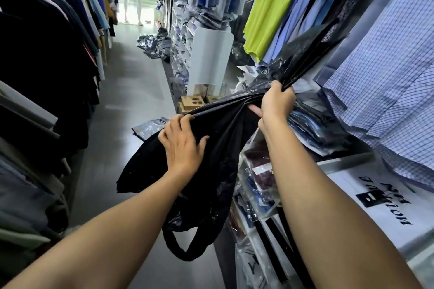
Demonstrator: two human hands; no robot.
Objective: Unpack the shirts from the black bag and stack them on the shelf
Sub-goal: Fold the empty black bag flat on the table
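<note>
Head view:
- The left hand [182, 145] holds the black bag [211, 171] from the aisle side. Its fingers [180, 119] curl over a taut fold at the bag's upper edge, and the thumb presses on the plastic.
- The right hand [277, 103] is clenched round a gathered bunch of the same bag. Its fingers [278, 87] wrap the bunch, and the thumb sticks out below them, toward the left hand.
- The bag is in the air, stretched between the two sets of fingers. Most of it sags below the left fingers, beside the front of the shelf [347, 163].
- A loop handle [185, 248] dangles at the bag's lowest part, well below the left fingers.
- A loose tail of the bag's plastic rises above and to the right of the right fingers.
- I cannot tell what is inside the bag.
- Packed shirts [314, 129] lie piled on the shelf, just right of and below the right fingers.
- More packs [260, 185] fill the shelf's compartments under the right forearm.
- A white printed bag [380, 199] lies on the shelf top, below and to the right of the right fingers.
- Checked shirts [387, 77] hang to the right of the right fingers, and a lime shirt [274, 4] hangs above them.
- One pack [150, 126] lies on the floor [131, 82], just left of the left fingers.
- Cardboard boxes [192, 102] stand just beyond the left fingers.
- Dark clothes [47, 54] hang on a rack well to their left.
</note>
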